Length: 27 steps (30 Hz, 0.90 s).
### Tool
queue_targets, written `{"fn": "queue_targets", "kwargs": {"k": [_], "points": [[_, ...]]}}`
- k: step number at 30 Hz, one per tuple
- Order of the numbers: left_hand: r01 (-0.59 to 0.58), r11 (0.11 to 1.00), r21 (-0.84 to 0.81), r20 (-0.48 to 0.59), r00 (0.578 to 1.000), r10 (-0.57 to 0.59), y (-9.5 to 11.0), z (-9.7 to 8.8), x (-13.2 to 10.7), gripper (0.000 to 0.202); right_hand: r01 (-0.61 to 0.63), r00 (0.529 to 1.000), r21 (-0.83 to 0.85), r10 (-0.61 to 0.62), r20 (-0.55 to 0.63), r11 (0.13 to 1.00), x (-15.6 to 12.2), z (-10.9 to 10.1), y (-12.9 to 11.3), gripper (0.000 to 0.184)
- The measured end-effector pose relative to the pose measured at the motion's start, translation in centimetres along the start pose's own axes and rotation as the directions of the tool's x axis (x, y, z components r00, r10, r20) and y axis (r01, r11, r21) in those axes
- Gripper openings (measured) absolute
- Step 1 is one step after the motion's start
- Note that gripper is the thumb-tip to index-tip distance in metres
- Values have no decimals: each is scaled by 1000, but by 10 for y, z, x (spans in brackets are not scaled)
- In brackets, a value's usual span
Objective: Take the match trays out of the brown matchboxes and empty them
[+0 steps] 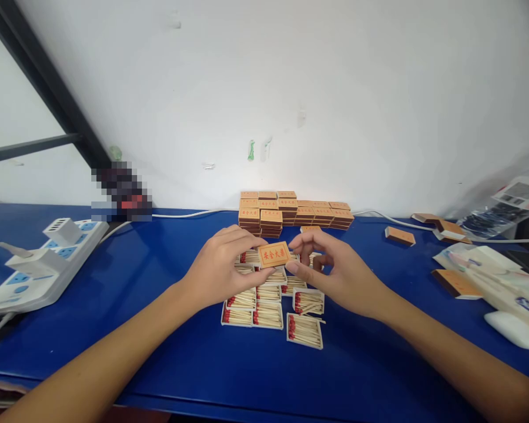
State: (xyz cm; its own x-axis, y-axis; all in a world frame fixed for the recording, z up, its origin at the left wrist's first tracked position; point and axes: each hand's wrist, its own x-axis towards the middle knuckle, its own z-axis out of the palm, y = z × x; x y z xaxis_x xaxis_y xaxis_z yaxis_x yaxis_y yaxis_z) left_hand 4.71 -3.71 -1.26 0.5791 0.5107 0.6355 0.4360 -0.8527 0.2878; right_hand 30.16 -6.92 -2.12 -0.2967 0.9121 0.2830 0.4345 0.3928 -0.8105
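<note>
A closed orange matchbox (274, 255) with red lettering is held up over rows of filled match trays. My left hand (224, 264) pinches its left end between thumb and fingers. At the right end, the thumb and forefinger of my right hand (337, 267) close on the box's edge, with the other fingers curled behind. Below lie several open white trays (268, 315) full of red-tipped matches, partly hidden by my hands. One tray (305, 331) sits apart at the front right, and a few matches stick out of the tray (308, 302) behind it.
Stacked matchboxes (271, 217) stand against the wall on the blue table (158, 352). A white power strip (44, 270) lies left. Loose matchboxes (399, 236), plastic packaging (494, 276) and a white rounded object (514, 329) are at right. A white cable (189, 215) runs along the wall.
</note>
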Motion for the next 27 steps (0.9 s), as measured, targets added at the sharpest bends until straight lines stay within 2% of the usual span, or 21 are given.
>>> {"fn": "queue_targets", "kwargs": {"k": [2, 5, 10, 14, 17, 19, 23, 27], "points": [[-14, 1000, -1, -34, 999, 14, 0, 0, 0, 27, -68, 997, 130, 63, 44, 989, 0, 3, -3, 38], [-22, 1000, -7, -27, 999, 21, 1, 2, -1, 27, -117, 991, 247, 98, 89, 962, -1, 8, -6, 38], [6, 998, 66, 7, 1000, -6, -3, 7, -7, 48, -194, 980, 301, 199, 14, 934, 1, 11, -2, 42], [40, 987, 156, -25, 999, -37, -8, 8, -9, 47, -219, 963, 304, 255, -84, 927, 10, 0, 10, 47], [106, 970, 218, -52, 994, -96, -10, 5, -8, 41, -232, 926, 250, 292, -240, 940, 21, -23, 29, 43], [151, 961, 233, -44, 989, -145, -9, 4, -7, 38, -272, 891, 150, 308, -332, 950, 29, -42, 48, 40], [163, 959, 234, -19, 987, -163, -8, 5, -8, 39, -336, 901, -104, 287, -327, 936, 39, -66, 84, 44], [152, 958, 242, -18, 988, -152, -8, 9, -9, 41, -332, 923, -189, 277, -266, 924, 42, -65, 104, 48]]}}
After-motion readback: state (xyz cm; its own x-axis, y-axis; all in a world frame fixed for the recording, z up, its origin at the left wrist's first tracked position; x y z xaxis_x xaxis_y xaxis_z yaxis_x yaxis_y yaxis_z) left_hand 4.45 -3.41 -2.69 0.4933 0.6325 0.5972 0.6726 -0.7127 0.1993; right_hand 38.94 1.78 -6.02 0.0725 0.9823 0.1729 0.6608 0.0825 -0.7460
